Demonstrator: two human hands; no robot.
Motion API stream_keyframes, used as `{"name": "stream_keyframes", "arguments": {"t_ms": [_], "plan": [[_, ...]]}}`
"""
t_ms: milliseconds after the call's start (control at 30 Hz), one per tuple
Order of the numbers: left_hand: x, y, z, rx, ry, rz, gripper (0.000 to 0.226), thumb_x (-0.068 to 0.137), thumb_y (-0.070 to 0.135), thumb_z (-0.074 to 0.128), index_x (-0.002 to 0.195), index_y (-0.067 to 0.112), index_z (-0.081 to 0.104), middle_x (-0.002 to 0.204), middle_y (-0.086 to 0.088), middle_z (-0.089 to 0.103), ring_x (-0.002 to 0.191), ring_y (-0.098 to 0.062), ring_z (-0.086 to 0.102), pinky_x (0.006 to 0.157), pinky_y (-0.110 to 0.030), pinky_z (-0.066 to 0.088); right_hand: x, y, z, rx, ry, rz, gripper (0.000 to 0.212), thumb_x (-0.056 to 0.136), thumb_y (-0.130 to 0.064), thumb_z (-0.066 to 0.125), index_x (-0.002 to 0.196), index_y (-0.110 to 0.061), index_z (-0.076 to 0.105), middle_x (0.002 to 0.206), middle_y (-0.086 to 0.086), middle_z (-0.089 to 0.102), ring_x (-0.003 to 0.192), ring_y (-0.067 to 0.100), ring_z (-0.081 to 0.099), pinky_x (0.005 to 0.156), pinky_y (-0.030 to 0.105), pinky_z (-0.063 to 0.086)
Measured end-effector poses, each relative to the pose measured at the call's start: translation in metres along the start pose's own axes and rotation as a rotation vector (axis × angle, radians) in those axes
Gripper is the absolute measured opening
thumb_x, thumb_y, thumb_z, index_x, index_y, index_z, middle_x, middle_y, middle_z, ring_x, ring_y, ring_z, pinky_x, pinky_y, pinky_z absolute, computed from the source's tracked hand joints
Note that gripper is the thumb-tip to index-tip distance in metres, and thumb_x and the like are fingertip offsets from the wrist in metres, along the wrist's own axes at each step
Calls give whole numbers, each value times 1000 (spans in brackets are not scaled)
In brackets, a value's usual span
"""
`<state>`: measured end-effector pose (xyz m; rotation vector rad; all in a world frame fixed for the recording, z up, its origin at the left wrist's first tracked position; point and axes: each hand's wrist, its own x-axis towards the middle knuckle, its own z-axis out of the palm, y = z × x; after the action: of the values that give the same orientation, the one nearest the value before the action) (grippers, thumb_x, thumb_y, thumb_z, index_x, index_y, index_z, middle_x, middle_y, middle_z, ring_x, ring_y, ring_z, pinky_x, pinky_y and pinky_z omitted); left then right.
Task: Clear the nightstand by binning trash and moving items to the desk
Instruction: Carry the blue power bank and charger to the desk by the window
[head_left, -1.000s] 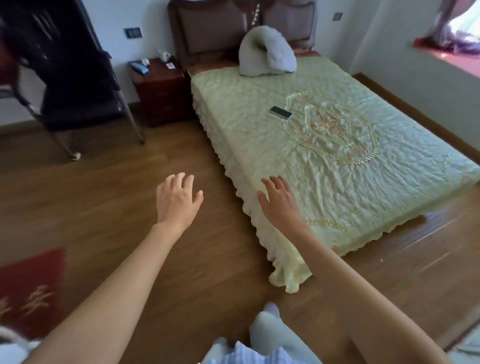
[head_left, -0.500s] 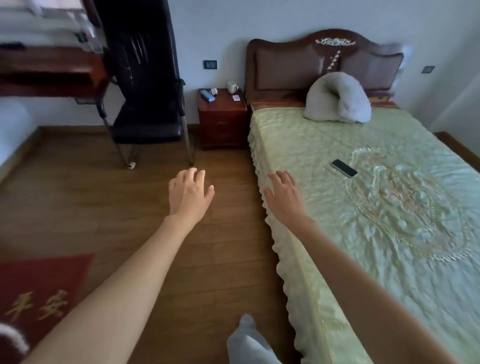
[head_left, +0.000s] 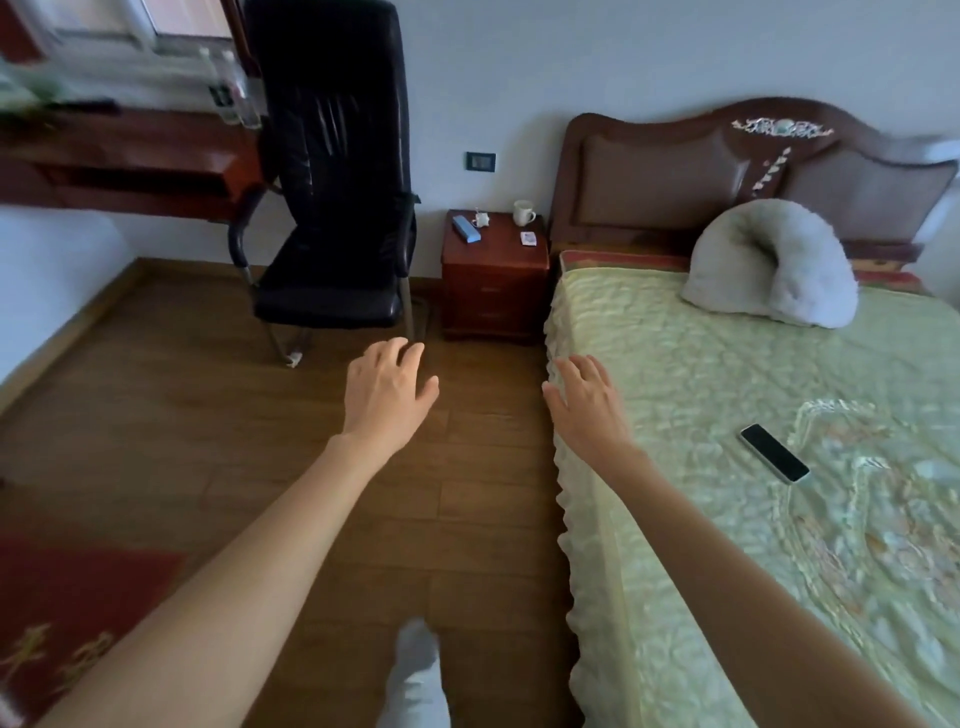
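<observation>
Bedroom with brown wood-plank floor (head_left: 171, 431) and pale grey wall. At 12 o'clock, against the wall, small reddish-brown wooden nightstand (head_left: 493, 291) with two drawers, wedged between black leather armchair (head_left: 332, 208) at 11 o'clock and dark wooden headboard (head_left: 727, 171) at 1 o'clock. On the nightstand top: flat blue rectangular box (head_left: 466, 229) toward the left edge, small crumpled white scrap (head_left: 481, 219) just beside it, white ceramic mug (head_left: 523, 212) at the back right, small printed card (head_left: 529, 238) near the front right; all apart from one another except box and scrap, which sit close. Far left at 10 o'clock, reddish wooden desk (head_left: 130, 166) under a window, blurred. Right half filled by bed with pale green quilted cover (head_left: 727, 467); curved grey pillow (head_left: 774, 265) at its head, dark-screened smartphone (head_left: 774, 452) lying flat at 3 o'clock. Red patterned rug (head_left: 67, 613) at 8 o'clock.

Left hand (head_left: 387, 395) stretched forward above the floor, palm down, fingers loosely spread, holding nothing. Right hand (head_left: 589, 402) likewise extended over the bed's frilled edge, fingers relaxed and slightly apart, holding nothing. Both well short of the nightstand. White-socked foot (head_left: 415, 649) at 6 o'clock.
</observation>
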<state>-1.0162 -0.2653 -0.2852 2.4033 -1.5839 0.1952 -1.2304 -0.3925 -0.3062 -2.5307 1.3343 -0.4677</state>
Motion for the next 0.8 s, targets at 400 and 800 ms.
{"name": "stream_keyframes", "arguments": {"t_ms": [400,800], "plan": [[245,-65,78,7,-27,49,48,92,39,49,131,12,49,134,-10,51,125,-27,45,98,-42,40,256,6,53,-10,3,23,48,98,-37,38,138,-13,44,142,8,45,139,25,29,113,44,30],[461,-48,156,-18,-63,82,48,91,36,53,131,10,50,134,-12,52,125,-28,45,99,-44,40,456,77,80,-8,-53,91,48,98,-37,39,139,-12,43,144,10,43,139,27,29,113,44,29]]}}
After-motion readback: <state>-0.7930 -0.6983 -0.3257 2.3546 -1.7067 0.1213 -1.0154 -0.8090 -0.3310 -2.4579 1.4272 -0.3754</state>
